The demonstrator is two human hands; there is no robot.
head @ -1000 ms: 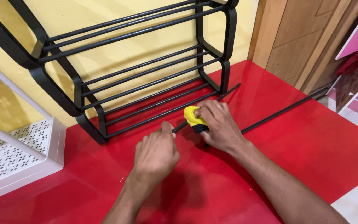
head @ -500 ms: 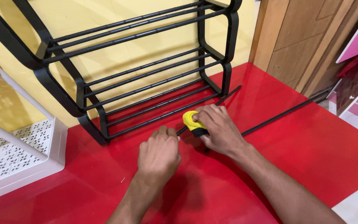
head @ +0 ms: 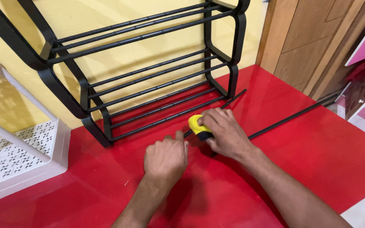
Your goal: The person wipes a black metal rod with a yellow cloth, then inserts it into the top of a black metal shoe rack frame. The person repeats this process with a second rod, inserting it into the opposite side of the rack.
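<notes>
The right hand is clamped on a yellow tape measure resting on the red floor, apparently to keep its case steady against a thin black rod lying just in front of the black rack. The left hand is curled with its fingers together, fingertips pressed to the floor beside the tape measure; whether it pinches anything I cannot tell. 1 white perforated shelf unit stands at the left, nothing visible inside it.

The right hand covers most of the yellow tape measure, so only one rounded end shows. The thin black rod vanishes beneath both hands; whether the left hand grips it cannot be told. The black rack and the white perforated shelf are cut off by the picture's edges.
</notes>
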